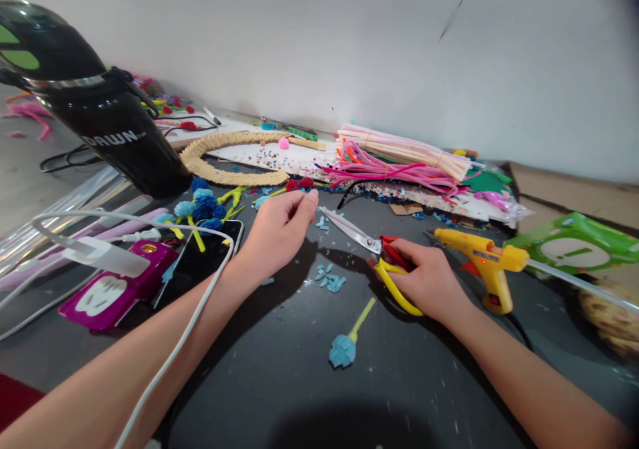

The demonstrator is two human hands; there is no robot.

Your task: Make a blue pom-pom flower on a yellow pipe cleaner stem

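My right hand (pixel 430 280) grips scissors (pixel 352 231) with one red and one yellow handle loop. The blades point left, their tips close to my left fingertips, and they look nearly closed. My left hand (pixel 280 231) is closed in a pinch; whatever sits between thumb and fingers is too small or hidden to name. Below the blades lie cut light-blue petal pieces (pixel 329 280). Nearer to me, a light-blue fuzzy flower (pixel 342 350) on a yellow-green stem rests on the dark table (pixel 279 376).
A yellow glue gun (pixel 479 253) and a green packet (pixel 574 243) are right. Pink pipe cleaners (pixel 394 166) lie behind. Left are a black bottle (pixel 114 116), blue flowers (pixel 202 203), a purple device (pixel 112 286) and a white cable (pixel 192 319) crossing my left forearm.
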